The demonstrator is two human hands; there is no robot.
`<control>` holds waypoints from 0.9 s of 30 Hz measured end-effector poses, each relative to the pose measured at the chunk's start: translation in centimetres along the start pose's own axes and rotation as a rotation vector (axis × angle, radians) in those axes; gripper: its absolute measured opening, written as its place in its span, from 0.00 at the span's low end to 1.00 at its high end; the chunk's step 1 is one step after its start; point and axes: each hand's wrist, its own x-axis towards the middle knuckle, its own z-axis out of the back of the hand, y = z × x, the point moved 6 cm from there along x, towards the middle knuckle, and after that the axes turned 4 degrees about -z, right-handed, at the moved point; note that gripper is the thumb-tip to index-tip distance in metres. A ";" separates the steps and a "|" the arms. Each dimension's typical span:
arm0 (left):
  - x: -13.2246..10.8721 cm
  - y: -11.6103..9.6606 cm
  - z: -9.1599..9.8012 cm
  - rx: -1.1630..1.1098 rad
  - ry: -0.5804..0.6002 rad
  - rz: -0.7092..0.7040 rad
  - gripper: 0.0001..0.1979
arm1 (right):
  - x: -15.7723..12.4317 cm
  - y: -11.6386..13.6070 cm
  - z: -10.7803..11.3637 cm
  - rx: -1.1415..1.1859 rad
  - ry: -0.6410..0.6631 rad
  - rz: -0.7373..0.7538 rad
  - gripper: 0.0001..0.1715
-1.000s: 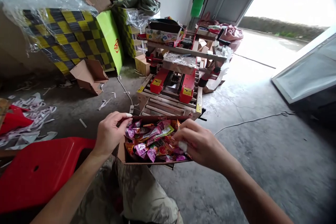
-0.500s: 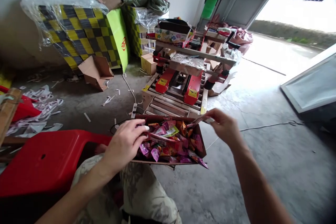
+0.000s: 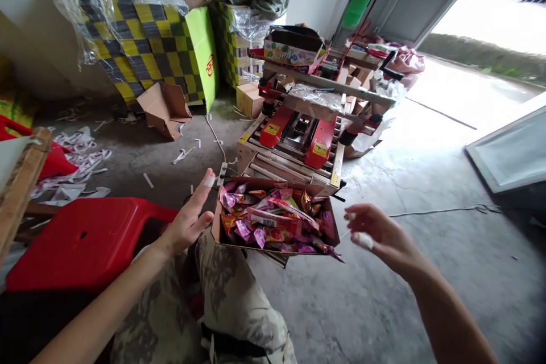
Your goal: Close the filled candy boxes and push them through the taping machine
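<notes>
A shallow brown cardboard box [image 3: 216, 227] rests on my knee, heaped with several small snack packets [image 3: 273, 222] in pink, purple, orange and red wrappers. My left hand [image 3: 190, 217] is open, fingers stretched out, its palm against the box's left side. My right hand [image 3: 377, 234] hovers just right of the box, fingers loosely spread, holding nothing; white tape shows on a fingertip. My camouflage trouser leg [image 3: 222, 301] lies under the box.
A carton-sealing machine [image 3: 298, 136] with red parts stands right behind the box. A red plastic stool [image 3: 81, 242] is at my left. Yellow-and-black checked cartons [image 3: 145, 51] line the wall, with cardboard scraps and paper strips on the concrete floor. An open doorway lies at the right.
Both hands have left the packets: the left drew back to the box's left side and opened, the right came down from the far right corner and opened beside the box.
</notes>
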 end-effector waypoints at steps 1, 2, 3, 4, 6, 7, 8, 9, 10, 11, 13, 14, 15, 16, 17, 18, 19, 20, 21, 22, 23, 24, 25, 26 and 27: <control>0.4 -0.3 -0.3 0.025 0.050 -0.058 0.37 | -0.3 -0.3 -0.7 0.081 0.117 -0.022 0.28; 0.9 -0.7 -0.7 0.060 0.105 -0.115 0.36 | -0.5 -0.4 -1.5 0.138 0.214 -0.037 0.30; 1.4 -1.2 -1.1 0.103 0.163 -0.166 0.36 | -0.3 -0.2 -2.3 0.157 0.272 -0.041 0.31; 1.9 -1.5 -1.6 0.150 0.221 -0.205 0.35 | 0.1 0.2 -3.0 0.131 0.293 -0.035 0.32; 2.9 -2.1 -2.5 0.224 0.325 -0.259 0.35 | 1.5 1.3 -4.2 -0.022 0.276 0.014 0.30; 3.3 -2.5 -2.9 0.244 0.370 -0.285 0.34 | 2.3 1.9 -4.9 -0.122 0.274 0.043 0.29; 3.6 -2.9 -3.3 0.252 0.409 -0.315 0.33 | 3.1 2.5 -5.5 -0.221 0.286 0.070 0.28; 3.9 -3.2 -3.7 0.253 0.440 -0.345 0.33 | 3.8 3.0 -6.3 -0.318 0.311 0.086 0.26; 4.1 -3.6 -4.2 0.250 0.463 -0.372 0.33 | 4.4 3.3 -7.0 -0.410 0.334 0.096 0.25; 4.2 -3.9 -4.8 0.250 0.487 -0.394 0.34 | 4.9 3.5 -7.7 -0.503 0.352 0.108 0.24; 4.3 -4.0 -6.5 0.275 0.558 -0.418 0.37 | 5.6 3.6 -9.2 -0.688 0.374 0.147 0.20; 4.3 -3.9 -7.6 0.300 0.599 -0.421 0.38 | 5.9 3.4 -10.0 -0.780 0.385 0.166 0.17; 4.2 -3.6 -8.7 0.329 0.635 -0.421 0.38 | 6.2 3.0 -10.8 -0.869 0.404 0.177 0.12; 4.1 -3.2 -9.8 0.359 0.661 -0.418 0.38 | 6.5 2.5 -11.6 -0.953 0.435 0.175 0.07; 4.1 -2.7 -10.7 0.390 0.677 -0.412 0.37 | 6.7 2.0 -12.4 -1.026 0.471 0.160 0.05; 4.0 -2.2 -11.5 0.416 0.682 -0.403 0.36 | 7.0 1.5 -12.9 -1.085 0.507 0.139 0.05; 3.9 -1.8 -12.1 0.439 0.682 -0.391 0.36 | 7.2 1.1 -13.3 -1.124 0.536 0.121 0.07; 3.9 -1.4 -12.5 0.453 0.687 -0.381 0.36 | 7.4 1.0 -13.5 -1.134 0.563 0.109 0.08; 3.9 -1.2 -12.8 0.458 0.697 -0.372 0.35 | 7.5 1.1 -13.4 -1.116 0.589 0.102 0.10; 3.9 -1.1 -12.8 0.452 0.711 -0.363 0.35 | 7.5 1.3 -13.2 -1.075 0.617 0.090 0.13; 4.0 -1.1 -12.7 0.439 0.726 -0.351 0.36 | 7.2 1.5 -12.8 -1.015 0.662 0.080 0.17; 4.2 -1.2 -12.5 0.419 0.745 -0.333 0.36 | 6.8 1.8 -12.4 -0.940 0.719 0.077 0.22; 4.4 -1.3 -12.3 0.395 0.772 -0.307 0.38 | 6.2 2.1 -12.0 -0.858 0.769 0.090 0.27; 4.6 -1.5 -12.0 0.368 0.806 -0.272 0.40 | 5.8 2.5 -11.4 -0.779 0.767 0.116 0.31; 4.9 -1.6 -11.8 0.341 0.846 -0.229 0.41 | 5.6 2.9 -10.8 -0.713 0.728 0.150 0.35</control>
